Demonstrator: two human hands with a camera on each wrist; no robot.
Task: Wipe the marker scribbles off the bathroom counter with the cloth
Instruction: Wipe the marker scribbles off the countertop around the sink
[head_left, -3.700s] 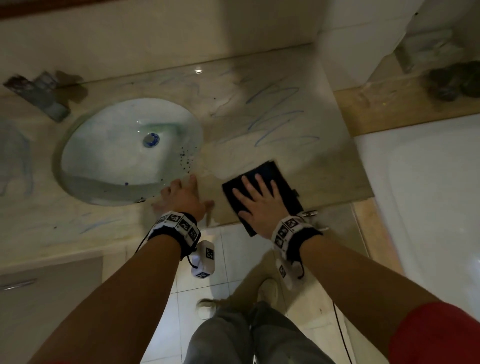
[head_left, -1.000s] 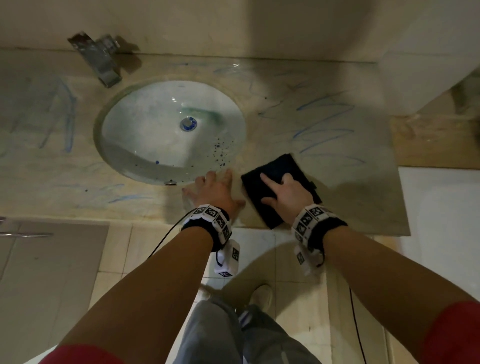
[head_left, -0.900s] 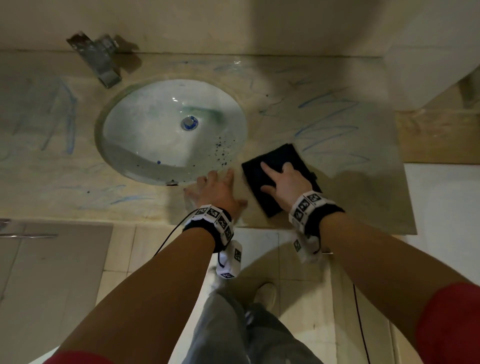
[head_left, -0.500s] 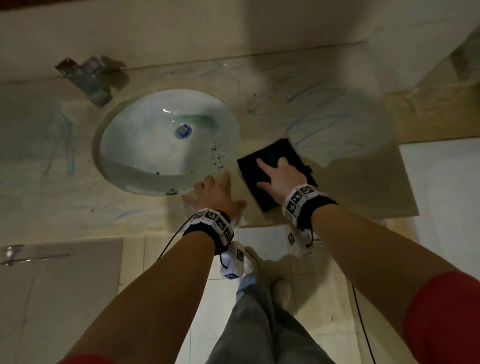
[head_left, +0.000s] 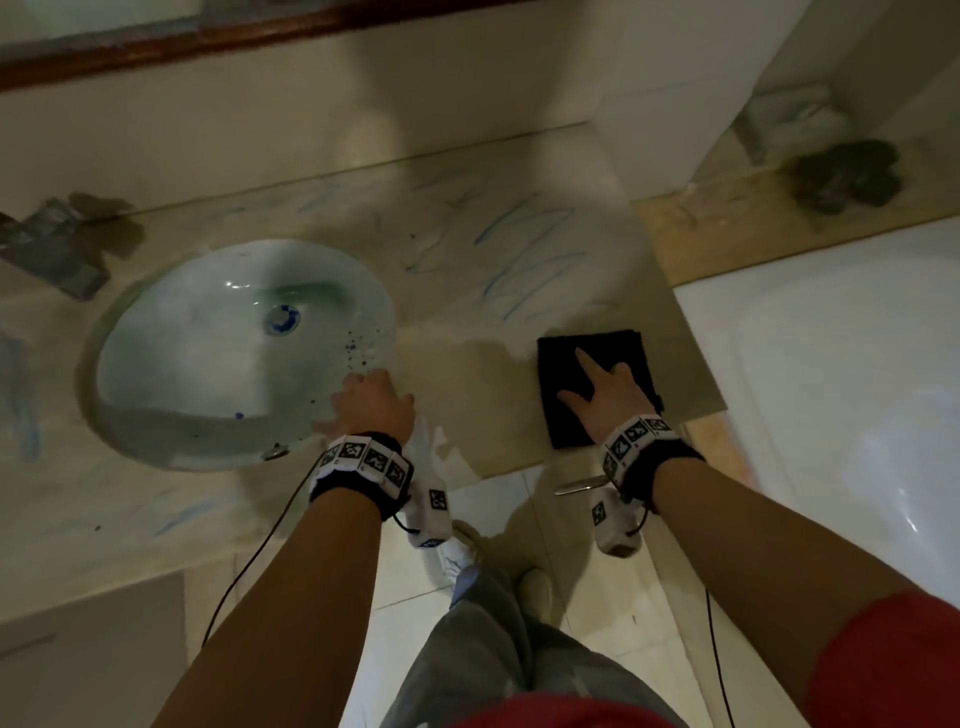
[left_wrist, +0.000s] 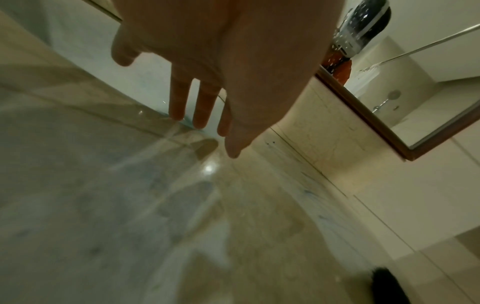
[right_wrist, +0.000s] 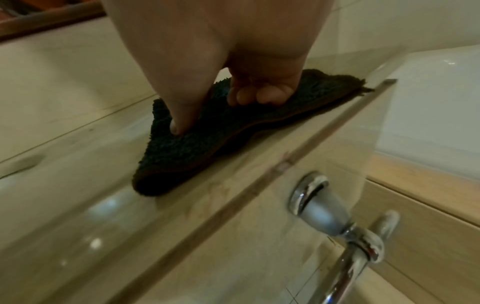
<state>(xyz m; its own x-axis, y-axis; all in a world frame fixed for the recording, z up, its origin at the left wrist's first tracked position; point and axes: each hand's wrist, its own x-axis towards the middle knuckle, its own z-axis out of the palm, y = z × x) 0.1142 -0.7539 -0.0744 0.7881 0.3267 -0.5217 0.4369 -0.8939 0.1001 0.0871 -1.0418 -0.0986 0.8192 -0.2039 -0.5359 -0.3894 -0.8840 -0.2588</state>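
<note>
Cloth duty: right hand (head_left: 605, 400) presses the dark fluffy folded cloth (head_left: 560, 364) onto the beige marble desk (head_left: 467, 374) at its front right corner, index and thumb spread, probably for scrubbing pressure. Left hand (head_left: 374, 405) lies flat, fingers (left_wrist: 203, 107) straight, beside the white oval sink (head_left: 182, 364), bracing I guess.

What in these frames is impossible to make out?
Counter beneath the cloth: head view, covered by cloth and right hand.
Right hand's grip: right wrist view, curled fingers press or pinch, unclear.
Left hand contact with the sink: head view, knuckles hide fingertips; left wrist view blurred.
Dark lump on the ledge: head view, dim, blurred.
</note>
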